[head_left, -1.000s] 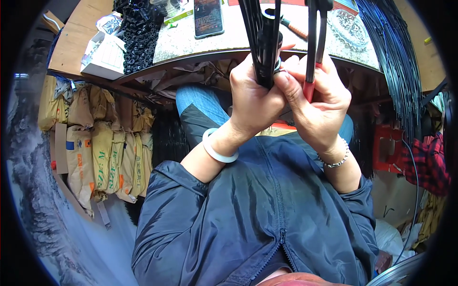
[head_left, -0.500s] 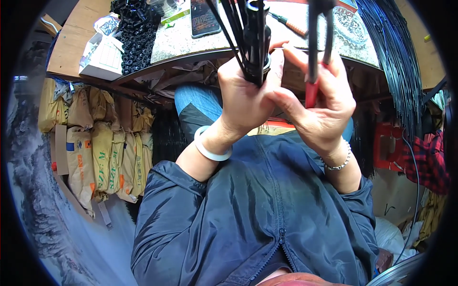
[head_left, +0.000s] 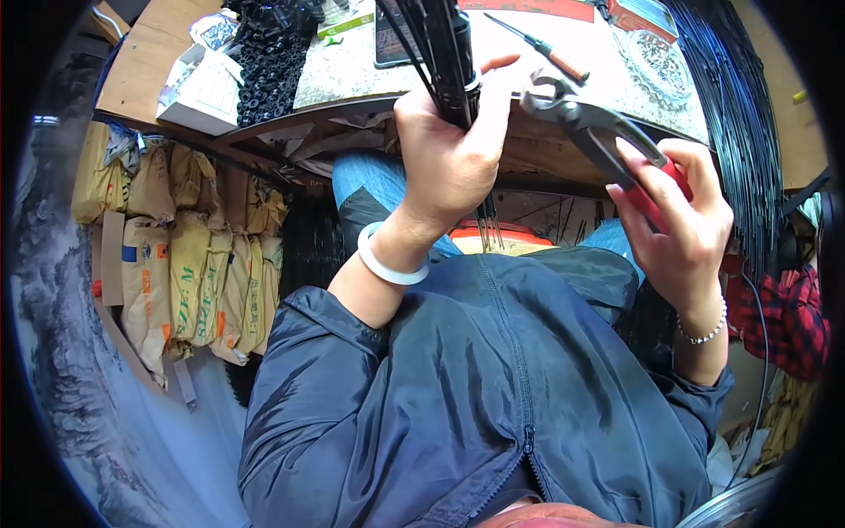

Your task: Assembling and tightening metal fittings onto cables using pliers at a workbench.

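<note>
My left hand (head_left: 451, 172), with a white bangle on its wrist, is closed round a black umbrella frame (head_left: 451, 62). Its dark shaft and thin ribs rise above the fist, and thin rod ends hang below it. To the right, my right hand (head_left: 682, 211) grips the red handles of a pair of pincers (head_left: 598, 136). The metal jaws point up and left toward the frame, apart from it, with a gap between the jaw tips. Behind the pincers, a screwdriver (head_left: 550, 53) with an orange and dark handle lies on the pale tabletop (head_left: 352, 88).
Small black plastic parts (head_left: 273, 70) are heaped beside a white box (head_left: 201, 88) at the left. A phone (head_left: 393, 44) lies behind my left hand. Far right are a glass ashtray (head_left: 658, 66) and long black rods (head_left: 735, 123) hanging over the edge. Printed sacks (head_left: 189, 282) stand at left.
My right hand has drawn away to the right from my left hand. The pincers have turned from upright to slanting up and left. My left hand keeps its grip on the frame.
</note>
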### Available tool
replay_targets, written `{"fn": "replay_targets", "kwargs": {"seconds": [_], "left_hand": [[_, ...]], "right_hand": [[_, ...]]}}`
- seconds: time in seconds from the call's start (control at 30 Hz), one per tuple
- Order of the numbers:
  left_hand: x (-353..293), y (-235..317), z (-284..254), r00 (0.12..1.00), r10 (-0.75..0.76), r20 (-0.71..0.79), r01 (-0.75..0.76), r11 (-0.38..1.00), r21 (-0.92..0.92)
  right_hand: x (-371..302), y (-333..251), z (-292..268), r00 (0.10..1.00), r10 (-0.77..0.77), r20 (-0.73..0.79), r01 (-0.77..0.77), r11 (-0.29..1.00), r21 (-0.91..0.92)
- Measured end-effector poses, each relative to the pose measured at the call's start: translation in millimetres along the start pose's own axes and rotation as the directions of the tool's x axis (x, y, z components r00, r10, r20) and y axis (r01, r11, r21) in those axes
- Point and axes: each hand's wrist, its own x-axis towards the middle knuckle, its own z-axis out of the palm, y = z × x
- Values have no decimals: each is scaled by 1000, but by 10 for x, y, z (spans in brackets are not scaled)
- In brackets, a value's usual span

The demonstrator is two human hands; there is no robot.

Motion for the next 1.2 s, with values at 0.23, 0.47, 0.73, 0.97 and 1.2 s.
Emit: {"fn": "replay_targets", "kwargs": {"seconds": [0.23,0.47,0.73,0.97,1.2], "left_hand": [[-8,24,15,1000,-24,11,23,1000,18],[-35,39,-33,997,-23,70,24,1000,-7],[-68,138,11,975,72,212,-58,996,-73],[-74,90,-27,963,34,267,3,991,-135],[-66,103,-9,960,15,281,2,998,-59]], "right_hand": [[93,-19,-141,974,-227,0,217,930,-298],[80,8,-134,935,-355,-16,323,868,-377],[-154,-53,-130,410,-304,860,-901,-284,329],[-329,25,34,977,-60,204,-37,896,442],[-131,29,-96,269,-201,942,-960,28,280]]}}
